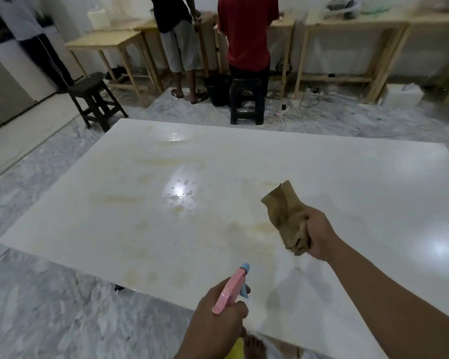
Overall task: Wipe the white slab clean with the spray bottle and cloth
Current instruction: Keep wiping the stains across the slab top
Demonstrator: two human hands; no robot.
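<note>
A large glossy white slab [347,182] fills the middle of the view, marked with yellowish smears and wet patches around its centre. My left hand [218,309] grips a spray bottle [231,291] with a pink head and blue nozzle, held over the slab's near edge with the nozzle aimed forward at the slab. My right hand [319,234] is closed on a crumpled brown cloth [285,216], held above the slab's right half, apart from the surface. The bottle's body is hidden behind my hand.
Two people [246,32] stand at wooden tables [106,42] beyond the slab's far edge. Dark stools [96,99] and a black bucket [218,90] stand on the marbled floor, with cables [296,107] trailing near the right stool. My bare foot [254,348] shows below.
</note>
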